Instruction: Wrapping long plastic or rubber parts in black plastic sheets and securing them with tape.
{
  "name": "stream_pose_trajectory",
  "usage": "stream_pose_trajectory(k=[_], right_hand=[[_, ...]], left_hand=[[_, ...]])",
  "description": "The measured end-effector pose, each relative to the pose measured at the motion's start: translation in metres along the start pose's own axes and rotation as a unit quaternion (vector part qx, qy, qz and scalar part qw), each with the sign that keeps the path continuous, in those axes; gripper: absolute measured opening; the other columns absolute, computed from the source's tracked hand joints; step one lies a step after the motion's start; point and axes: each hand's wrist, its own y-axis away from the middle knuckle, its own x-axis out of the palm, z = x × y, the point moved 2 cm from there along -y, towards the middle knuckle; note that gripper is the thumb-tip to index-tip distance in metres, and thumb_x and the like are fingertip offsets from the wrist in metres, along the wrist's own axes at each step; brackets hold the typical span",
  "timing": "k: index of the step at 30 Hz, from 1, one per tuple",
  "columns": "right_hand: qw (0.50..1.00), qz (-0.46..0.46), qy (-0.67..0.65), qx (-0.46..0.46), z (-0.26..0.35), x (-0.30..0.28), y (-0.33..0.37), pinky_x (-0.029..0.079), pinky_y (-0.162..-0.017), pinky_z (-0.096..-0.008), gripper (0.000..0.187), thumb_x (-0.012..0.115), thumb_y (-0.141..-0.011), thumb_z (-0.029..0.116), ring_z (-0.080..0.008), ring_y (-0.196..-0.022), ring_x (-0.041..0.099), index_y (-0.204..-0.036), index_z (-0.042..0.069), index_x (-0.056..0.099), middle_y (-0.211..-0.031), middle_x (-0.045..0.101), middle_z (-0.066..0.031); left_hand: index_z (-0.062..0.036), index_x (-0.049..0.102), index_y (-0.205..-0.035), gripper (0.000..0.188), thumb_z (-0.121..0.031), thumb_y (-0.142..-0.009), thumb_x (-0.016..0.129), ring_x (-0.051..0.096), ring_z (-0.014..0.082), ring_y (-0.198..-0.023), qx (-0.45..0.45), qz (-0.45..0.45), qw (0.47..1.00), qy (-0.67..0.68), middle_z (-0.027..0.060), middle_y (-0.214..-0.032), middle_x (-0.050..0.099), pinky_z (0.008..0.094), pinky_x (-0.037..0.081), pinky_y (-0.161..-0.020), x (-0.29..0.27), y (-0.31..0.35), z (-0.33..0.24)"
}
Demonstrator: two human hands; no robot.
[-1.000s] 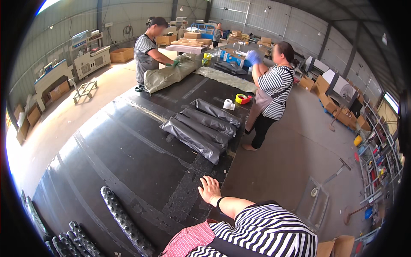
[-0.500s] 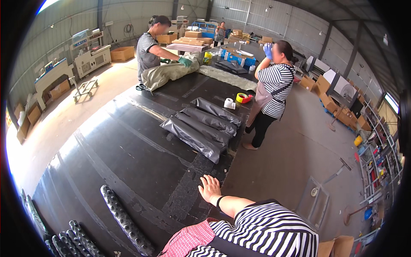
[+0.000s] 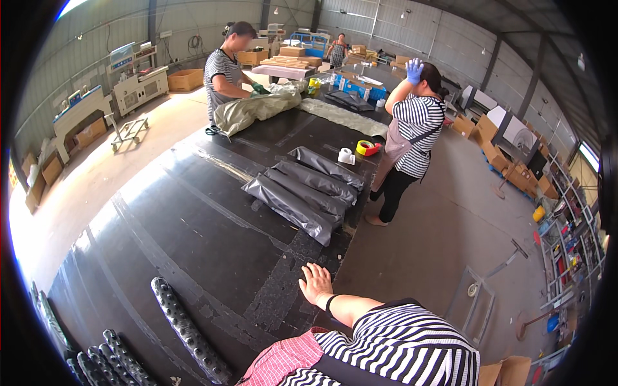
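My right hand [image 3: 315,284] lies flat on the black tabletop [image 3: 212,251] near its right edge, fingers stretched out, holding nothing. A dark band circles its wrist. Of my left hand, perhaps only a small bit of skin [image 3: 176,381] shows at the lower edge; its fingers are cut off. Left of my right hand lies a long black bubble-wrapped roll [image 3: 187,328]. Several similar wrapped rolls [image 3: 112,360] lie at the lower left. Beyond my right hand, several grey plastic-wrapped bundles [image 3: 296,202] lie side by side.
A white roll [image 3: 346,156] and a red-yellow tape roll [image 3: 367,148] sit past the bundles. At the far left, a co-worker in green gloves [image 3: 225,74] handles pale sheeting [image 3: 257,112]. Another co-worker with a blue glove [image 3: 415,122] stands at the table's right edge. Scissors [image 3: 211,130] lie far left.
The left co-worker's gloved hand has drawn back left over the sheeting. The right co-worker's raised blue-gloved hand has shifted right and up with the head turned. My right hand has not moved.
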Motion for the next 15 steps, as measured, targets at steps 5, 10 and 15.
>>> stream_pose_trajectory(k=[5, 10, 15], right_hand=[[1.000, 0.000, -0.003, -0.001, 0.0002, -0.0013, -0.0004, 0.025, -0.115, -0.0485, 0.051, 0.053, -0.095, 0.039, -0.0270, -0.139, 0.036, -0.138, 0.011, 0.049, -0.146, 0.044, -0.0102], [1.000, 0.026, 0.004, 0.009, -0.0017, 0.0014, -0.0010, 0.022, -0.116, -0.0490, 0.052, 0.049, -0.097, 0.041, -0.0256, -0.141, 0.032, -0.141, 0.013, 0.046, -0.150, 0.040, -0.0089], [1.000, 0.027, 0.002, 0.009, -0.0017, 0.0012, -0.0013, 0.022, -0.116, -0.0490, 0.052, 0.049, -0.097, 0.041, -0.0256, -0.141, 0.032, -0.141, 0.013, 0.046, -0.150, 0.041, -0.0089]], left_hand=[[-0.0194, 0.066, -0.106, 0.034, -0.028, -0.096, 0.036, 0.062, 0.0245, -0.094, -0.002, 0.002, 1.000, 0.000, 0.0015, -0.106, 0.064, 0.0435, 0.049, -0.080, -0.0001, 0.0010, 0.0000], [-0.0192, 0.066, -0.106, 0.033, -0.027, -0.096, 0.036, 0.062, 0.0247, -0.094, -0.004, 0.003, 1.000, 0.001, 0.0017, -0.106, 0.064, 0.0438, 0.048, -0.080, -0.0008, 0.0024, -0.0002], [-0.0190, 0.066, -0.106, 0.032, -0.026, -0.095, 0.037, 0.062, 0.0249, -0.094, -0.006, 0.004, 1.000, 0.000, 0.0019, -0.106, 0.064, 0.0440, 0.048, -0.080, -0.0017, 0.0030, -0.0009]])
